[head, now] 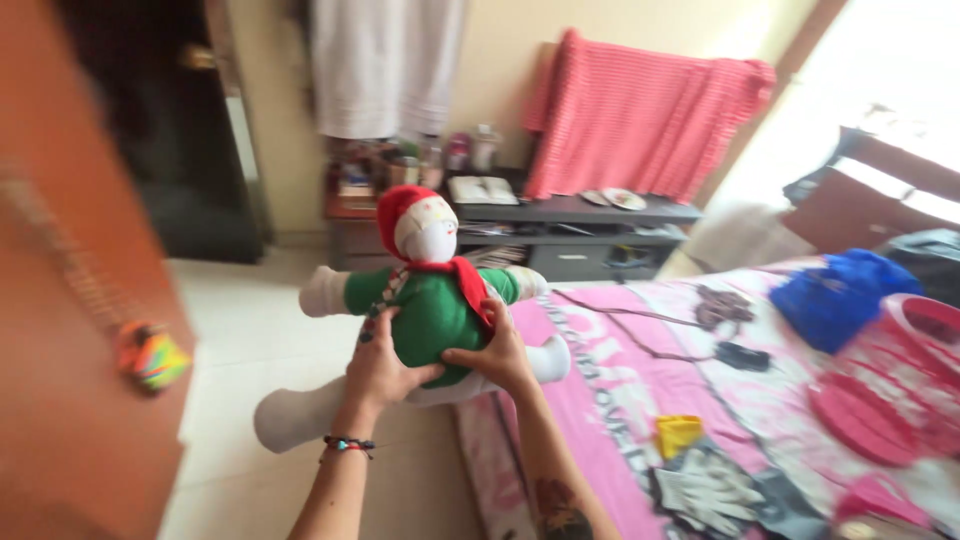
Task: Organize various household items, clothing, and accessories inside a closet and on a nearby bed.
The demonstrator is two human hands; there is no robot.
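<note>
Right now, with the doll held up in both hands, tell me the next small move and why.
Probably swing the doll right and lower it onto the bed. Both the left hand and right hand grip its waist in mid-air over the floor, legs dangling, and the bed's near edge lies just beside it.

- The stuffed doll (425, 300) you hold is a soft white figure in a green top, with a red hat and a red scarf.
- It hangs upright in the air, facing away from you, above the pale floor and just beside the edge of the bed.
- Its arms spread sideways; its white legs splay downward, the left one longer in view.
</note>
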